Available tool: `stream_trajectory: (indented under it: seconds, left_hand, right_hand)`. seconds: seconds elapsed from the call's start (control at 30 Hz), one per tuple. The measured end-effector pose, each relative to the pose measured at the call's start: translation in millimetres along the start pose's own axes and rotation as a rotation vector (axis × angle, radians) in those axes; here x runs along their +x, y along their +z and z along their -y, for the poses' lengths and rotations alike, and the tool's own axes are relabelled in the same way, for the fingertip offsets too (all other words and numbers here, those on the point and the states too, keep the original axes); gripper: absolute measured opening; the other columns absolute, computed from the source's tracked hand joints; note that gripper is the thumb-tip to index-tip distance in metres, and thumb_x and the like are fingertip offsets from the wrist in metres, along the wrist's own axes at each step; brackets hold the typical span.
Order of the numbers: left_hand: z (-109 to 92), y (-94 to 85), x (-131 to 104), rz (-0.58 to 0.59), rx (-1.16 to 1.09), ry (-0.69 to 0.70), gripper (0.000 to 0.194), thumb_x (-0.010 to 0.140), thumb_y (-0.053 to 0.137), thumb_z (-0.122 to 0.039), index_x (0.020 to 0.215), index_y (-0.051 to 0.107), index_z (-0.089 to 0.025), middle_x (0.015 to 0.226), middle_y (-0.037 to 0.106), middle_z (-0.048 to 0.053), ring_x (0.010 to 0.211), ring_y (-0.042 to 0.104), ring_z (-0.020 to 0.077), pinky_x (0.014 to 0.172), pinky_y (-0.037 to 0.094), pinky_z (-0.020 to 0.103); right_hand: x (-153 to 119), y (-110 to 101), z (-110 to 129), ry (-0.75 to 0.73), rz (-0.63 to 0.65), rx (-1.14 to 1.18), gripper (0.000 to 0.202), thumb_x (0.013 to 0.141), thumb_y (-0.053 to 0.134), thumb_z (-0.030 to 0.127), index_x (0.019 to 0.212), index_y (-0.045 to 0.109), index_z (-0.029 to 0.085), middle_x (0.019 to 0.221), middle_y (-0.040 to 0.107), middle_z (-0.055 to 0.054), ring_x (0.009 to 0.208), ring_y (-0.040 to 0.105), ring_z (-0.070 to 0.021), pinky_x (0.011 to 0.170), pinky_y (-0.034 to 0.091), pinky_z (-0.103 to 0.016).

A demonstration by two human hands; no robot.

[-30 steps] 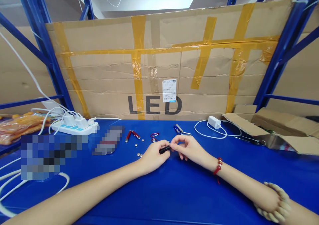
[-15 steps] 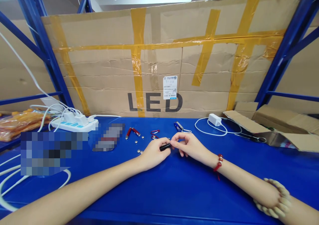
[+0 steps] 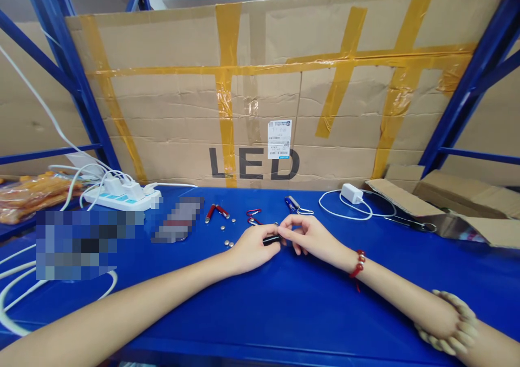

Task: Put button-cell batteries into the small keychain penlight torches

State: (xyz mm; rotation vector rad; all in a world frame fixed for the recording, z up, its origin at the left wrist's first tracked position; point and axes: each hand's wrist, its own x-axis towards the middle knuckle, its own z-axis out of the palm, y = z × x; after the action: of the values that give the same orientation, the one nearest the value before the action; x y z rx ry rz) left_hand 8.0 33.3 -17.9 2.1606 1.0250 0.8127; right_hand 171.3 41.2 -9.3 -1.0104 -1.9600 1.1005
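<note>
My left hand (image 3: 252,250) is closed around a small black tube (image 3: 271,240), which looks like a mini flashlight body lying level. At its right end, my right hand (image 3: 311,236) pinches thumb and forefinger together; whatever sits between those fingertips is too small to make out. Left of the hands lie two red tubes (image 3: 221,211) of similar size and several silver button cells (image 3: 226,243). Just beyond my left hand are red carabiner clips (image 3: 254,212), one partly hidden by the fingers. A blue tube (image 3: 290,204) with a silver clip lies behind my right hand.
On the left stand a white power strip (image 3: 122,196) with cables and a blurred flat object (image 3: 179,221). A white charger (image 3: 351,194) with its cord lies back right, near an open cardboard box (image 3: 442,204). A large cardboard sheet (image 3: 182,123) closes off the back.
Both hands keep nearly the same pose at the black tube, with the right fingertips still at its end. The view has shifted slightly.
</note>
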Motion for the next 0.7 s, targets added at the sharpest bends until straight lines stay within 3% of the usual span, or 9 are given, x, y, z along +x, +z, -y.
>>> stream_trajectory:
  seconds: [0.33,0.7]
  left_hand:
    - [-0.5,0.7,-2.8,0.038,0.239,0.022,0.022,0.069,0.044,-0.016,0.082,0.061,-0.019,0.085,0.067,-0.001,0.076,0.060,0.0154,0.069,0.042,0.023]
    - [3.7,2.6,-2.0,0.037,0.281,0.037,0.022,0.070,0.045,-0.018,0.083,0.063,-0.020,0.085,0.067,-0.001,0.074,0.060,0.0156,0.064,0.041,0.022]
  right_hand:
    - [-1.6,-0.8,-2.1,-0.030,0.048,-0.070,0.034,0.075,0.052,0.047,0.077,0.056,0.013,0.060,0.058,0.000,0.041,0.046,-0.0038,0.038,0.036,-0.015]
    - [-1.4,-1.7,-5.8,-0.035,0.073,-0.080,0.034,0.076,0.051,0.049,0.077,0.055,0.015,0.062,0.059,0.000,0.041,0.048,-0.0043,0.038,0.036,-0.015]
